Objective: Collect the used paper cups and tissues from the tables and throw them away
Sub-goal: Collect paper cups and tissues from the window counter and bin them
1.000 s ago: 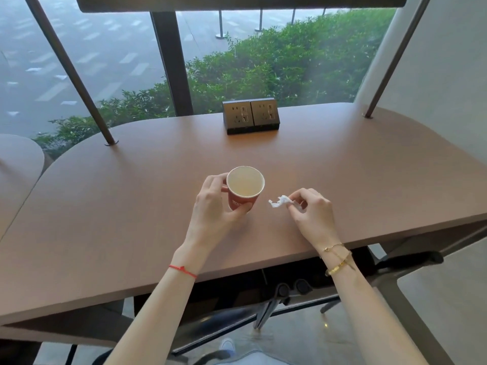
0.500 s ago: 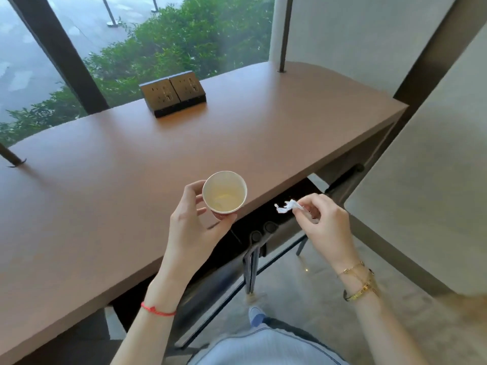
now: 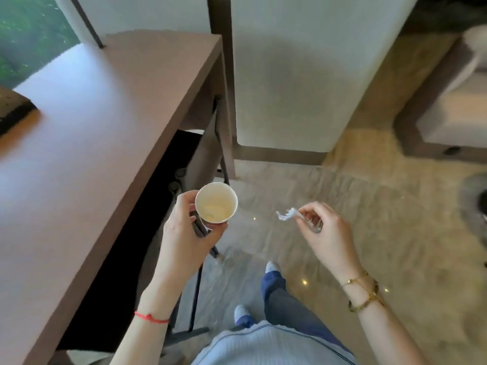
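The left hand (image 3: pixel 188 233) is holding the paper cup (image 3: pixel 216 205) upright, open top up, while the right hand (image 3: pixel 322 229) is pinching the crumpled tissue (image 3: pixel 286 216) just right of it, maybe near enough to tuck in.

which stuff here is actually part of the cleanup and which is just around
Part of the job:
- paper cup, held in the left hand
- crumpled tissue, pinched in the right hand

Just around:
- brown table
- socket box at the table's far left
- white seat on the right
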Tool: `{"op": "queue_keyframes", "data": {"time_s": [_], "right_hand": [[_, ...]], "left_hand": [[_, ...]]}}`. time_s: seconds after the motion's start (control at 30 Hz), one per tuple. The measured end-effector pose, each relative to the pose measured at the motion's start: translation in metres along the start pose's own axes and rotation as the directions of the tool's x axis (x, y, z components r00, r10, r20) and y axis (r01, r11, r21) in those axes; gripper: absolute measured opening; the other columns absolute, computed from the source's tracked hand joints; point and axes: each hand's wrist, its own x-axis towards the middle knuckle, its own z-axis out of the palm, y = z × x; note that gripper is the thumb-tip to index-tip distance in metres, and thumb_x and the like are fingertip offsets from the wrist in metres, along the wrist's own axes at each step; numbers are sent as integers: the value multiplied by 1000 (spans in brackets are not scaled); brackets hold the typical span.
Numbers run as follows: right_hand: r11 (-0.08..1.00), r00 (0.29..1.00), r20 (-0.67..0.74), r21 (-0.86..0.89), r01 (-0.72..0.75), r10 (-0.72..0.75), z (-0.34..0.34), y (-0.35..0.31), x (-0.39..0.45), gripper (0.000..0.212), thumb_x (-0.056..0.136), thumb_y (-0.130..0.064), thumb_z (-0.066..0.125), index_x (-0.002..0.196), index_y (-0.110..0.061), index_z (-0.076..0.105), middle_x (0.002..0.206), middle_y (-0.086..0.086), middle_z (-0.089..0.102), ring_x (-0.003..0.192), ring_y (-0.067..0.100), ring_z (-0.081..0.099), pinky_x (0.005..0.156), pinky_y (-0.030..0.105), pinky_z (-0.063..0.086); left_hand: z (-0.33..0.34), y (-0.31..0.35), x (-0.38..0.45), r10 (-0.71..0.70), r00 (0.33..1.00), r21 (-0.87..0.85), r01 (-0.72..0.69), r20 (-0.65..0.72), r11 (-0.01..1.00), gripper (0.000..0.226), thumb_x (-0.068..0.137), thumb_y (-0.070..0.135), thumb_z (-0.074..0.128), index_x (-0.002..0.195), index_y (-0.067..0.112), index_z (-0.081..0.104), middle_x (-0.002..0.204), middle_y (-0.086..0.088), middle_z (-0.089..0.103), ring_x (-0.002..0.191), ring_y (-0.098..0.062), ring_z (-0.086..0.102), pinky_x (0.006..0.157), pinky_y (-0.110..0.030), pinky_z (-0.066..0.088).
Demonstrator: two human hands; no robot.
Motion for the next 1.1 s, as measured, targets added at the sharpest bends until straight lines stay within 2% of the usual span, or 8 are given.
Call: {"op": "queue_keyframes", "data": {"time_s": [0.23,0.33,0.43,0.53,0.7,0.8,0.97,1.1], "right_hand": [[970,934,-273,-18,-244,230,-73,50,-106,7,82,-23,69,82,-23,62,75,-11,59,73,6,56,62,22,45],[937,865,-387,-10,-351,320,-106,72,-155,10,82,-18,70,82,-23,61,75,-10,60,71,6,57,61,21,46],[895,789,-475,-5,-445,390,-144,95,-210,10,82,-18,70,84,-22,61,77,-10,61,71,7,58,62,21,46],[842,695,-557,15,-540,455,-187,120,-274,9,82,-17,70,85,-20,63,78,-7,62,72,10,59,63,21,47],[731,516,-673,55,-680,530,-260,156,-393,10,82,-15,71,88,-17,64,79,-9,60,74,7,58,64,19,46],[658,383,-731,118,-744,565,-297,171,-458,10,81,-13,72,87,-17,65,77,-11,59,73,6,56,64,13,42],[537,183,-770,233,-811,611,-341,191,-540,9,84,-20,70,91,-22,65,80,-10,60,73,6,54,64,12,40],[467,25,-794,331,-820,608,-366,213,-587,12,82,-15,71,90,-21,64,77,-10,58,72,5,54,64,9,38]], "left_hand": [[79,63,-16,229,939,-112,-206,255,972,69,69,32,85,123,25,43,117,17,52,102,1,52,82,-17,46],[122,102,-36,324,879,-173,-279,351,945,70,69,34,85,125,25,43,118,16,53,101,-4,55,79,-14,46],[169,149,-67,429,798,-239,-358,424,903,68,69,37,84,123,28,44,117,17,53,99,0,55,78,-13,47],[221,201,-111,501,711,-316,-391,493,865,66,68,38,85,120,31,46,117,17,55,97,0,57,77,-17,50],[303,291,-206,618,541,-469,-404,570,786,65,67,28,87,120,24,50,112,22,55,100,-3,58,83,-29,54],[346,336,-262,657,429,-522,-400,620,753,66,68,31,86,122,27,49,111,25,54,99,-3,59,83,-24,53],[403,402,-332,699,276,-573,-418,659,705,68,68,34,86,124,25,48,110,19,56,96,-5,60,70,-3,42],[451,449,-377,720,148,-611,-432,678,663,70,69,35,85,126,25,47,112,17,55,99,-9,60,72,-16,47]]}}
